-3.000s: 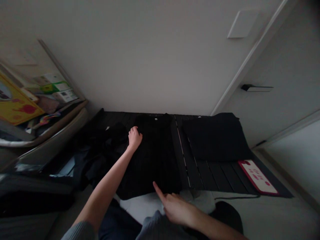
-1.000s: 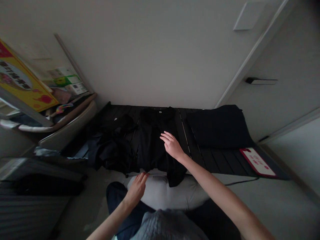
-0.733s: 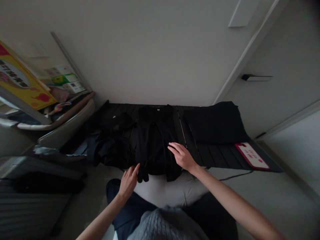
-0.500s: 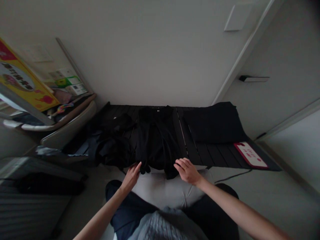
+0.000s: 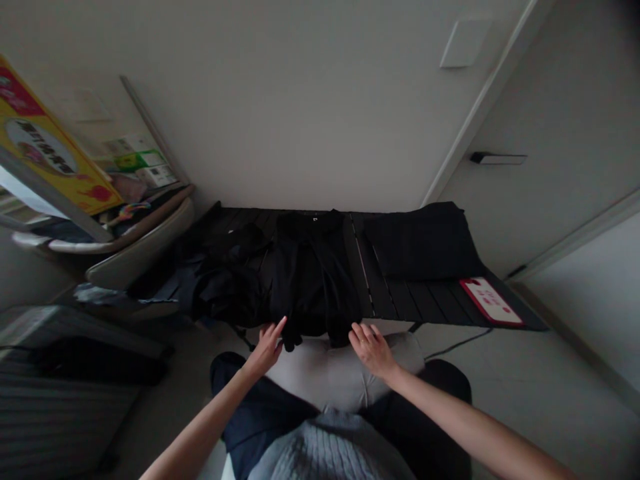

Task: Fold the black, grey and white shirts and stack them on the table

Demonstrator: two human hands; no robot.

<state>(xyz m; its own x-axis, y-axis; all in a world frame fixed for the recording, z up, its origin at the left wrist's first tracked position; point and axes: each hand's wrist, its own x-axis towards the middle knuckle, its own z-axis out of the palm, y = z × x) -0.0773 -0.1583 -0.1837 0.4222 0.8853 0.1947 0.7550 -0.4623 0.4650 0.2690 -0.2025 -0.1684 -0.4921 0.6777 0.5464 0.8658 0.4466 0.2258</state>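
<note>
A black garment (image 5: 313, 280) lies folded lengthwise on a low black slatted table (image 5: 400, 300), its collar tag at the far edge and its hem hanging over the near edge. My left hand (image 5: 269, 345) reaches the hem's left corner with fingers stretched out, touching the cloth. My right hand (image 5: 370, 347) is at the hem's right corner, fingers spread and slightly curled, holding nothing that I can see. A grey cushion (image 5: 335, 370) lies under both hands on my lap.
A heap of dark clothes (image 5: 225, 283) lies left of the garment. A folded black stack (image 5: 423, 240) sits at the table's right, with a red-and-white card (image 5: 490, 301) near it. A chair with boxes and a yellow poster (image 5: 50, 157) stands left. A door is right.
My right hand slid down the garment from its middle to the hem at the near edge. My left hand stayed at the hem's left corner. The view shifted slightly.
</note>
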